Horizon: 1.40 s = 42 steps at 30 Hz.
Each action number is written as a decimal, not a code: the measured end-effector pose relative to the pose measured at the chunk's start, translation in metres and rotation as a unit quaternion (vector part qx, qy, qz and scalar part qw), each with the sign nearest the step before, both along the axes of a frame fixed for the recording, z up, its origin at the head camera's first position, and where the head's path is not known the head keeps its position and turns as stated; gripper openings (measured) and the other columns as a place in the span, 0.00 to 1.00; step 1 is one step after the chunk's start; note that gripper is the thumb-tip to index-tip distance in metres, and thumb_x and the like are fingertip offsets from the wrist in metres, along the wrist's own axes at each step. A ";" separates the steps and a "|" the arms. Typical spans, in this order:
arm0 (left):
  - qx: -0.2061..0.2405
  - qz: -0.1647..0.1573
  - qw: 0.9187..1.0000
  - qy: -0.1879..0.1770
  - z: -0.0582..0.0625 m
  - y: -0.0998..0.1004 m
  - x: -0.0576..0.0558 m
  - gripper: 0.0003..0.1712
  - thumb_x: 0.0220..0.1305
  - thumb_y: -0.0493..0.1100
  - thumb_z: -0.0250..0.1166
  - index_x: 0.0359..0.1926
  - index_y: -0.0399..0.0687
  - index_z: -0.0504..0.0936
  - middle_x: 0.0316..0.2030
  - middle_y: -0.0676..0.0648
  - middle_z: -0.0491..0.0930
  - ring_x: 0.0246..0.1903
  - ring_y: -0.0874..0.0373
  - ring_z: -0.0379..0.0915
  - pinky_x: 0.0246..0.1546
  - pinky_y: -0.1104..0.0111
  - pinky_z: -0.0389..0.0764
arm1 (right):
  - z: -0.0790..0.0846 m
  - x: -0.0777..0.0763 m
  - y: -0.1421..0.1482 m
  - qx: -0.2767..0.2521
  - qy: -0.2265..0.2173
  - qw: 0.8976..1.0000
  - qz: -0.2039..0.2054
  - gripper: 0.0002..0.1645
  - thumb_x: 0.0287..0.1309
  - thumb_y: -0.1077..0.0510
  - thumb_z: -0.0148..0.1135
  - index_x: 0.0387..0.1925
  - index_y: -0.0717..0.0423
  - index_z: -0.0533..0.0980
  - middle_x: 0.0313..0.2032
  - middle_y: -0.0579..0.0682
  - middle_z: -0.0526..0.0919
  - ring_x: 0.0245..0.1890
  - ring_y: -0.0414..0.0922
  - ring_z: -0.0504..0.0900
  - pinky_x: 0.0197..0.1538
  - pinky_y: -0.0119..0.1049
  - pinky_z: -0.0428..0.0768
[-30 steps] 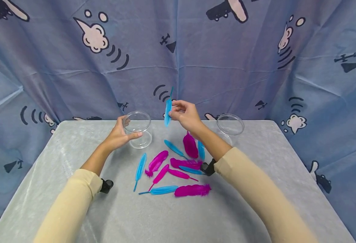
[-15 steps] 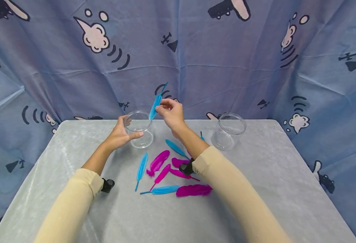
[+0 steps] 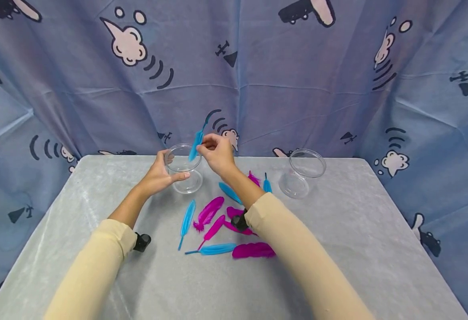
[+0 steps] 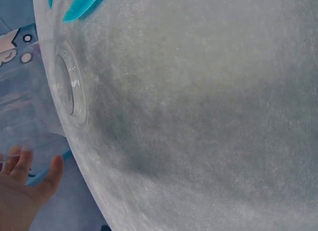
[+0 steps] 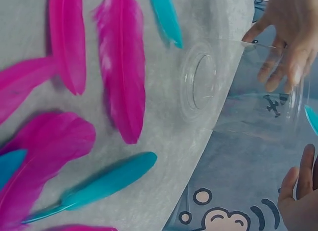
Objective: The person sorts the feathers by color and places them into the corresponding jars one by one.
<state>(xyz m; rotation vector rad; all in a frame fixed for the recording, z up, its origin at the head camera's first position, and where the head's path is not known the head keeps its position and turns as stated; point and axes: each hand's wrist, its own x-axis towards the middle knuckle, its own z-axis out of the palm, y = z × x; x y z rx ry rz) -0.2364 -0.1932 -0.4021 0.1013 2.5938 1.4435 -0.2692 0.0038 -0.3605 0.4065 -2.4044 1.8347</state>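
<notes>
My left hand [image 3: 158,178] holds a clear plastic cup [image 3: 188,183] standing upright near the table's back edge, the thumb at its near side and the fingers round the far left. My right hand [image 3: 219,155] pinches a blue feather [image 3: 196,144] by its vane. The feather tilts with the quill upward, and its lower tip overlaps the cup's rim; I cannot tell how deep it sits. In the right wrist view the left hand [image 5: 290,47] spans the cup wall [image 5: 238,87], and the right hand [image 5: 303,191] is partly cut off. No feather lies visibly inside the cup.
A second clear cup [image 3: 307,164] stands at the back right. Several blue and magenta feathers lie between and in front of the cups, among them a magenta feather [image 3: 254,250] and a blue feather [image 3: 218,249]. A patterned blue curtain [image 3: 282,66] hangs behind the grey table [image 3: 170,289].
The right hand has carried the blue feather leftward to the left cup, and the feather has tilted with its tip lowered to the rim. The left hand keeps its hold on the cup.
</notes>
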 end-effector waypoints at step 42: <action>0.008 -0.005 1.000 0.010 0.002 0.001 0.002 0.63 0.60 0.52 0.72 0.79 0.47 0.35 0.76 0.35 0.50 0.75 0.40 0.45 0.69 0.42 0.56 | 0.010 0.019 0.101 0.211 -0.019 0.976 0.042 0.25 0.60 0.54 0.70 0.57 0.56 0.77 0.53 0.58 0.82 0.46 0.52 0.83 0.46 0.45 0.84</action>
